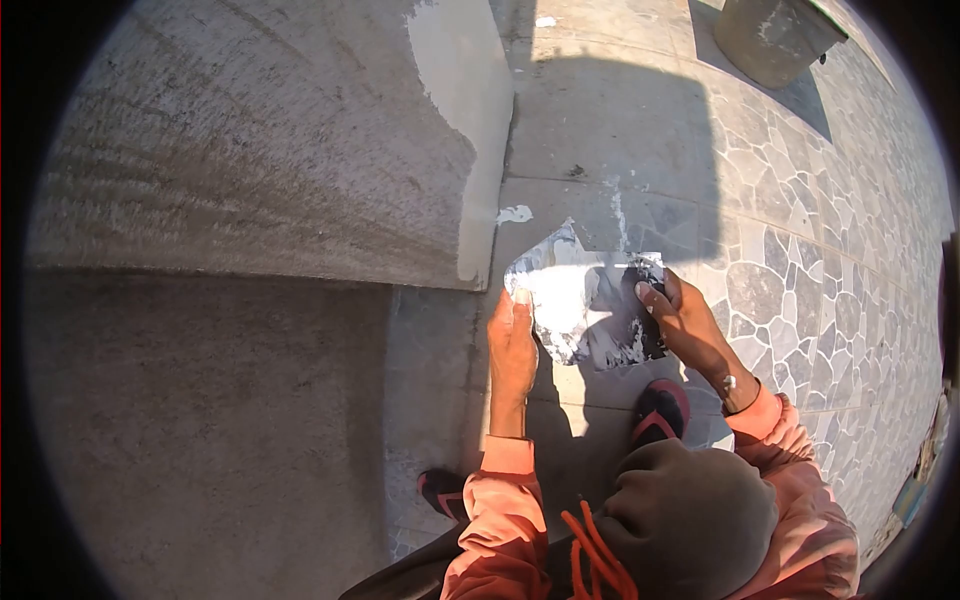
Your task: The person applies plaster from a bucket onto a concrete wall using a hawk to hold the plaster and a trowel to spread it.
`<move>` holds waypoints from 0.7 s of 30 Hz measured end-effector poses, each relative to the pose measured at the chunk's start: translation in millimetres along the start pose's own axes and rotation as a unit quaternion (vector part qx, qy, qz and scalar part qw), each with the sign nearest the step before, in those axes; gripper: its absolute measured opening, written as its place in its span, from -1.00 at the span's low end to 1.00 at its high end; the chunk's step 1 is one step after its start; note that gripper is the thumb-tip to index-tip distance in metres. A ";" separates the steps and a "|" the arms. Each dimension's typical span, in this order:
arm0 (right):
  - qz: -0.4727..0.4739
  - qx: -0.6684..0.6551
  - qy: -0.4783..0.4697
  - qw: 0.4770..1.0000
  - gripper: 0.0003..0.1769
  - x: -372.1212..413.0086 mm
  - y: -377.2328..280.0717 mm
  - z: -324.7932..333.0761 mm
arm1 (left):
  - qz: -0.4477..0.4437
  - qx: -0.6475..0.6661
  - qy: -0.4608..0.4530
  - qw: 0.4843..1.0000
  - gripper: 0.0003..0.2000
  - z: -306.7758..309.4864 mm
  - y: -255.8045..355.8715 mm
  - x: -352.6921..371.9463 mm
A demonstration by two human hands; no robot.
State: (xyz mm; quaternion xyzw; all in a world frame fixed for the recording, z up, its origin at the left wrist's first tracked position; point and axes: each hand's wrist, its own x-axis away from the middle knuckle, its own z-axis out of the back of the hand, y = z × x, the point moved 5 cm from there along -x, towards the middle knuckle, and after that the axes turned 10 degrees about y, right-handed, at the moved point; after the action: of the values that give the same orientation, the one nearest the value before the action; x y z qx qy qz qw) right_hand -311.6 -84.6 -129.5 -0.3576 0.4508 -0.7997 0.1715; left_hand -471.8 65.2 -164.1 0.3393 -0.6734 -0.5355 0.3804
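Note:
A thin flat plate, smeared with thick white putty, is held out between my hands. My left hand is closed on its left edge, thumb on top. My right hand grips the right side, where the surface is darker and streaked with putty; I cannot tell if that part is a second blade. Sunlight glares off the middle of the putty. A white dab sits on my right wrist.
To the left rises a rough grey wall with a smooth pale putty patch along its edge. A grey bucket stands at the upper right on stone-patterned paving. White splashes mark the floor. My sandalled feet are below.

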 end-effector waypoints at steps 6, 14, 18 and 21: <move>0.012 0.025 -0.024 0.999 -0.55 -11.8 4.1 -6.1 | 0.034 -0.013 -0.056 0.998 -0.61 20.1 -23.4 -2.9; -0.007 -0.053 -0.126 0.991 -0.53 -23.7 -5.4 -22.5 | 0.208 0.094 -0.009 0.974 -0.62 59.8 -51.1 8.2; -0.070 -0.138 -0.135 0.979 -0.59 -34.9 -3.7 -42.6 | 0.254 0.119 0.073 0.957 -0.64 96.5 -72.6 19.1; -0.079 -0.291 -0.150 0.942 -0.64 -55.9 20.1 -71.0 | 0.253 0.107 0.100 0.956 -0.69 133.3 -72.1 26.5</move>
State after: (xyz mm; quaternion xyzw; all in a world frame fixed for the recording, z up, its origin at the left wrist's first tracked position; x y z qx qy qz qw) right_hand -325.9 -19.4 -193.7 -0.5420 0.6033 -0.5818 0.0619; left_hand -597.6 89.8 -249.0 0.2485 -0.7491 -0.3099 0.5301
